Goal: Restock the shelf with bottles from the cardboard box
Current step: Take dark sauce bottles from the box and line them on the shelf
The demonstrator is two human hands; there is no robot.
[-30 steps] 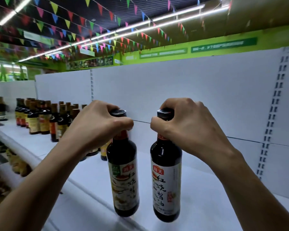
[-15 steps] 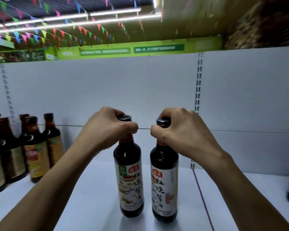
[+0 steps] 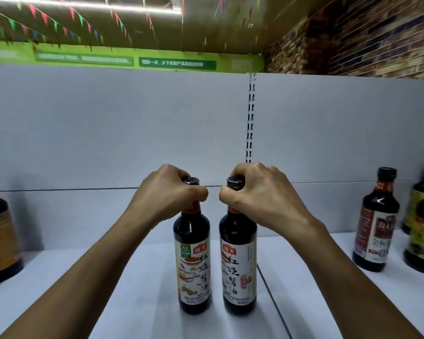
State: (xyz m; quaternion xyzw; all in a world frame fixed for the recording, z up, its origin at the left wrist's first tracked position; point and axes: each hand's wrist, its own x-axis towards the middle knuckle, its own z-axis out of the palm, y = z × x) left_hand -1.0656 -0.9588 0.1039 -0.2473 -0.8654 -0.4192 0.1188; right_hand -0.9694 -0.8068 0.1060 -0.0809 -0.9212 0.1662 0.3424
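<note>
Two dark soy sauce bottles stand upright side by side on the white shelf [image 3: 83,272]. My left hand [image 3: 167,194] is closed around the neck of the left bottle [image 3: 192,267], whose label bears food drawings. My right hand [image 3: 260,194] grips the neck of the right bottle [image 3: 239,270], which has a white label with black characters. Both bottle bases appear to rest on the shelf surface. Their black caps show just above my fingers. The cardboard box is out of view.
A dark bottle with a yellow label [image 3: 0,243] stands at the far left edge. Two or three more dark bottles [image 3: 375,221] stand at the right. The white back panel [image 3: 108,130] with a slotted upright [image 3: 251,118] rises behind. A seam [image 3: 272,297] divides the shelf.
My view has swung right along the shelf. The row of bottles on the left has slid out of frame, bottles at the right have come in, and both held bottles have come down onto the shelf.
</note>
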